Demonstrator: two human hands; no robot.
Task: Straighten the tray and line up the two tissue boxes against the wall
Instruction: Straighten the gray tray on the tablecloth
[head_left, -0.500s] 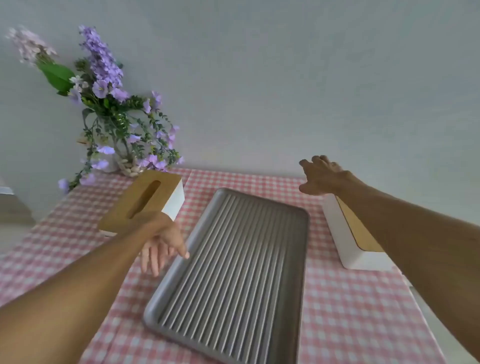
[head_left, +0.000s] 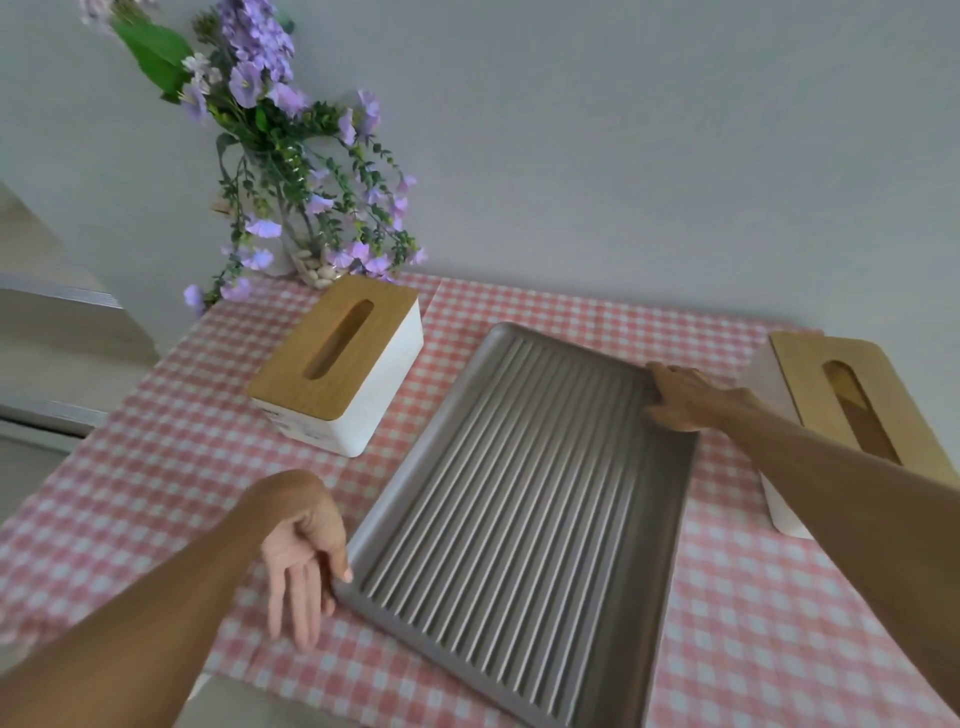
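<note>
A grey ribbed tray (head_left: 395, 493) lies skewed on the pink checked cloth, its long side angled away from the wall. My left hand (head_left: 304, 551) is at the tray's near left corner, thumb tip touching the rim, fingers spread over the cloth. My right hand (head_left: 680, 395) is curled over the tray's far right corner. The left tissue box (head_left: 337, 358), white with a slotted wooden lid, stands turned at an angle left of the tray. Right of the tray stands the right tissue box (head_left: 800, 374), partly hidden behind my right forearm.
A glass vase of purple flowers (head_left: 311, 260) stands against the wall behind the left box. The pale wall (head_left: 623, 182) runs along the table's far edge. A grey cabinet (head_left: 52, 332) sits beyond the table's left edge.
My right hand has come down from above the right tissue box onto the tray's far right corner. My left hand has slid toward the tray's near left corner. The view has tilted downward.
</note>
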